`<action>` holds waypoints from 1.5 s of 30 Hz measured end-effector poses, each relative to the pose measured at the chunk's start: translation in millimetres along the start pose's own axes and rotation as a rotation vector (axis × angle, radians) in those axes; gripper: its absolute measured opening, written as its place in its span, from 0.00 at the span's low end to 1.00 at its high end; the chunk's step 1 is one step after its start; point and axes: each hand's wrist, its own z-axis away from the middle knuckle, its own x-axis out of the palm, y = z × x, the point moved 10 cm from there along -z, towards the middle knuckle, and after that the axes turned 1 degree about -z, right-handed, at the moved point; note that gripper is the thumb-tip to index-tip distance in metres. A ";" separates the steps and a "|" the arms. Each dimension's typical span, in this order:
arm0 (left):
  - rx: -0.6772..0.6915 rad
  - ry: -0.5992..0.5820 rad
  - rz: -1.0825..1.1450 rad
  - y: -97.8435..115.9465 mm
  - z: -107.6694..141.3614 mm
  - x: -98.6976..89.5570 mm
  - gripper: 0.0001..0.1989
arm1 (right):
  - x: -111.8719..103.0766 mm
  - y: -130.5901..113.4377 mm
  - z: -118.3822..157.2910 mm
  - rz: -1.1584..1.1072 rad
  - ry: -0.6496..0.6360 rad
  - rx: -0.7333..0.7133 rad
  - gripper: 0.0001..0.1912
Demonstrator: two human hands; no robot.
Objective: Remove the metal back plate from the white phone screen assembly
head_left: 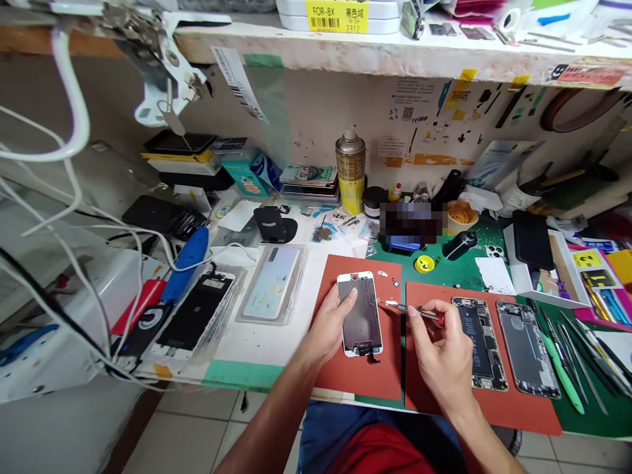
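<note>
My left hand (330, 324) grips the left edge of a white-framed phone screen (361, 316), its thumb lying on the grey face. A black flex cable hangs at the screen's lower end, over a red-brown mat (390, 378). Between the thumb and fingers of my right hand (444, 349) is a thin screwdriver (417, 311) with a red end, its tip pointing left, just right of the screen. An opened phone body (480, 339) with battery and boards lies beside my right hand, partly covered by it. Right of that is a grey phone housing (527, 349).
Tweezers and a green pry tool (563, 374) lie at the far right. A spray can (350, 172) stands at the back. Left of the mat are a boxed phone (274, 283) and another screen (195, 313). White cables hang at the left; a shelf (345, 52) crosses above.
</note>
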 end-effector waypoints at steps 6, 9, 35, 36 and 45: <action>-0.035 0.009 0.053 -0.6 1.5 -0.6 0.26 | -32.8 5.1 13.3 0.007 0.131 0.050 0.18; -0.033 0.045 0.062 0.2 0.8 -4.3 0.28 | -53.3 11.2 25.1 0.014 0.229 0.035 0.16; 0.069 0.043 0.232 2.6 5.3 -7.0 0.25 | -13.8 23.9 24.4 0.902 0.104 -0.438 0.13; 0.074 0.045 0.241 2.6 5.1 -7.6 0.26 | -15.6 19.6 26.7 0.873 0.117 -0.456 0.12; 0.136 0.052 0.282 4.8 -1.1 -13.8 0.24 | 40.5 20.8 49.8 -0.209 -0.329 -0.140 0.16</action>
